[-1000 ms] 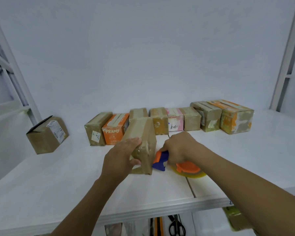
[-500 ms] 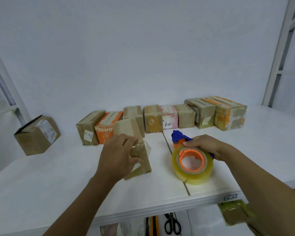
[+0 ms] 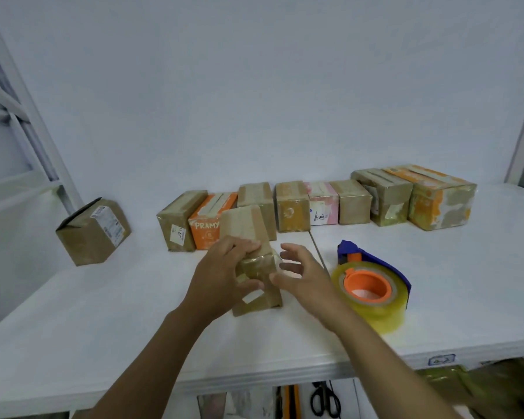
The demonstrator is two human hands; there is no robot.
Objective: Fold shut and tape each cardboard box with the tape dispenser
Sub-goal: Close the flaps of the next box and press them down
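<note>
Presently, at far left of the bench, one labelled brown box stands apart with a flap raised. It is judged not yet sealed.

Next along, a row of taped boxes lines the back, the orange PRAMY box among them. All appear closed and wrapped.

Centre: the left hand grips the small brown box, fingers curled over its top edge and thumb on its near face. The box stands on end on the bench, in front of the row, with glossy tape across its upper part. This hold is unchanged over the last second.

The right hand is the change. A second ago it pressed the dispenser against this box, and half a second ago it was carrying the dispenser away to the right. It now holds nothing, fingers spread wide, and sits just beside the box's right side. Whether the thumb touches the cardboard cannot be confirmed.

Right of centre: the tape dispenser, blue frame with orange hub and a clear roll, lies released on the bench, near the right hand but apart from it.

Assessment: the tape run on this box is judged complete. The likely step in hand is smoothing the tape down or setting the box aside. The flap-raised box remains outstanding.
</note>
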